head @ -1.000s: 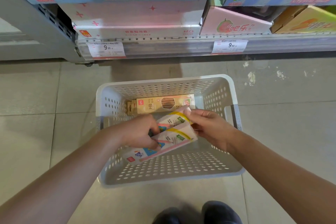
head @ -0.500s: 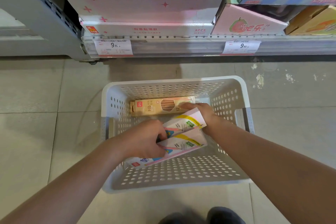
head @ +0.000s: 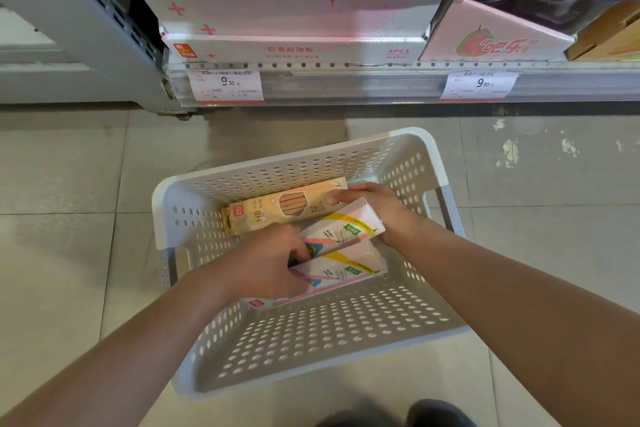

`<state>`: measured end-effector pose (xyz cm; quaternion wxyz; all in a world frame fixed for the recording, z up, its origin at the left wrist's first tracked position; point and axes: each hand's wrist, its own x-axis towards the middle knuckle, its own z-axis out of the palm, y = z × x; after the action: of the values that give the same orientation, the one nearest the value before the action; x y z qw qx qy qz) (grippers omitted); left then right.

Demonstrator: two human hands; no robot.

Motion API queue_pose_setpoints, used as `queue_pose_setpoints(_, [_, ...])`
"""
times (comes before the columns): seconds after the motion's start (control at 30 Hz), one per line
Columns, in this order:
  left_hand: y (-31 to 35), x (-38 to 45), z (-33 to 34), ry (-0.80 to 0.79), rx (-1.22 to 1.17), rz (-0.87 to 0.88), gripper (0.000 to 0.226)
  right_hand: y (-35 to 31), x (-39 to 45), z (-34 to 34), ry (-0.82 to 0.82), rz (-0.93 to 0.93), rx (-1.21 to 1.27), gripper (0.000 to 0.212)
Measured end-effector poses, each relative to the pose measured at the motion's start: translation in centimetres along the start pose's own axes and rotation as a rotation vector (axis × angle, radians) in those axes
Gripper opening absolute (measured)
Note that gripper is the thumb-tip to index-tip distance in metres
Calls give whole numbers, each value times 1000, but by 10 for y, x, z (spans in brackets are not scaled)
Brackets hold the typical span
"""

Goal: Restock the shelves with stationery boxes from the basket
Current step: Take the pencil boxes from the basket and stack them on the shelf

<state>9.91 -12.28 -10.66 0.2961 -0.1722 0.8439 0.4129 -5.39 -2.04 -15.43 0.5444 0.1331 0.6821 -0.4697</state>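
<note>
Gripping two white boxes: left hand | right hand clasps "HB 12" box | shelf tags "9.90"

There is one white basket on the floor. Inside it are three stationery boxes: one beige pencil box and two white boxes with yellow stripe, the upper one and the lower one. Two hands (left and right) are in the basket. The shelf edge carries two price tags, one at left and one at right.
</note>
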Motion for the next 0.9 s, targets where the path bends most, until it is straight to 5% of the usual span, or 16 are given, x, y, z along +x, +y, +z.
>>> queue_pose_setpoints(0.13, [-8,-3,-4,30,-41,-10,18,3,10,-2,-15,-41,-158,14])
queue_pose_setpoints(0.23, [-11,-3,-8,33,-74,-15,27,1,14,-8,-50,-53,-303,37])
queue_pose_setpoints(0.43, [-15,-1,-6,12,-272,-25,13,-3,7,-11,-167,-79,-543,20])
queue_pose_setpoints(0.67, [-9,-2,-6,4,-301,-29,9,7,3,-8,-310,-25,-295,16])
queue_pose_setpoints(0.9, [13,-20,-14,118,-334,-45,14,2,-35,-17,-158,-84,-227,36])
